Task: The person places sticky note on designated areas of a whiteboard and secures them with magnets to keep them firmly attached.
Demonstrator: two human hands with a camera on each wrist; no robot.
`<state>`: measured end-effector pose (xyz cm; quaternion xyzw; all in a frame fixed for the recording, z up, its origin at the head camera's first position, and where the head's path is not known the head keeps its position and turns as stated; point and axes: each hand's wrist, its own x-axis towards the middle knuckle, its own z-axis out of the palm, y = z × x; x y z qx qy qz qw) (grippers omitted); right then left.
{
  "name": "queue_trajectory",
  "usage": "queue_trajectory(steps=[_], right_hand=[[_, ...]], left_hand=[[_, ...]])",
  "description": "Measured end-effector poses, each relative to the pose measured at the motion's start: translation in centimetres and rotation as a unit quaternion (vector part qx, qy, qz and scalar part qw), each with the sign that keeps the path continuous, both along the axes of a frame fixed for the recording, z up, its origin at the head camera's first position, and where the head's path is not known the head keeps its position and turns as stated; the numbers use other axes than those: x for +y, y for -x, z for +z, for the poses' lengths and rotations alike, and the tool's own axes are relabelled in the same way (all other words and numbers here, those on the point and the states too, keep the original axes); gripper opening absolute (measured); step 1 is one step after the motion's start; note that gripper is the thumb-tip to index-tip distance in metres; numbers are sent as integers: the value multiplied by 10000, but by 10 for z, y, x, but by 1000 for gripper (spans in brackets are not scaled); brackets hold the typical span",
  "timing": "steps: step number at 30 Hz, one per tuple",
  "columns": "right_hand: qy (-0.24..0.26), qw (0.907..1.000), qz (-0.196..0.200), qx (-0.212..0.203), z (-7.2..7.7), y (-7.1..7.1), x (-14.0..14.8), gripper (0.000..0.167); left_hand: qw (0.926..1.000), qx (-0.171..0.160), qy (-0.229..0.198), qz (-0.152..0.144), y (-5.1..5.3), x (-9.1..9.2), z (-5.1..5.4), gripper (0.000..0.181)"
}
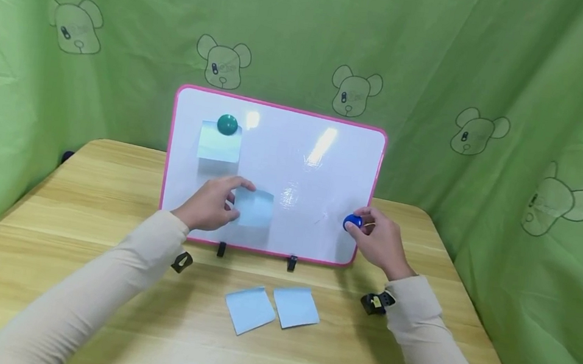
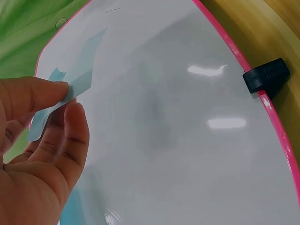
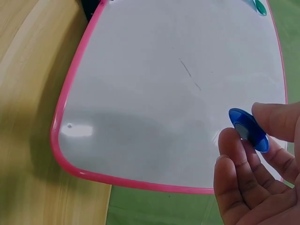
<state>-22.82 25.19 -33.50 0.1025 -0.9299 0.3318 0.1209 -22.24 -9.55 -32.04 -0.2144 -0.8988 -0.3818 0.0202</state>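
A blue sticky note [image 1: 256, 209] is pinched at its left edge by my left hand [image 1: 211, 203], in front of the whiteboard [image 1: 277, 125]; the left wrist view shows the note [image 2: 79, 70] between thumb and fingers. My right hand [image 1: 382, 241] pinches a round blue magnet [image 1: 352, 221] near the board's lower right edge. In the right wrist view the magnet [image 3: 248, 130] is tilted, off the board surface. Another blue note [image 1: 218, 146] hangs at the board's upper left under a green magnet [image 1: 227, 124].
Two blue notes [image 1: 249, 310] [image 1: 296, 307] lie side by side on the wooden table [image 1: 181, 346] before the board. Black clips [image 1: 221, 249] [image 1: 292, 263] hold the board's pink lower edge. Green curtains [image 1: 299, 35] surround the table's back and sides.
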Motion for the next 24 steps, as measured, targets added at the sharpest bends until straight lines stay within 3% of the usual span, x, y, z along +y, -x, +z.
queue_trajectory(steps=[13, 24], right_hand=[[39, 10000, -33, -7, 3, 0, -7, 27], [151, 9998, -20, 92, 5, 6, -13, 27]], left_hand=[[9999, -6, 77, 87, 4, 4, 3, 49], [9998, 12, 17, 210, 6, 9, 11, 50]])
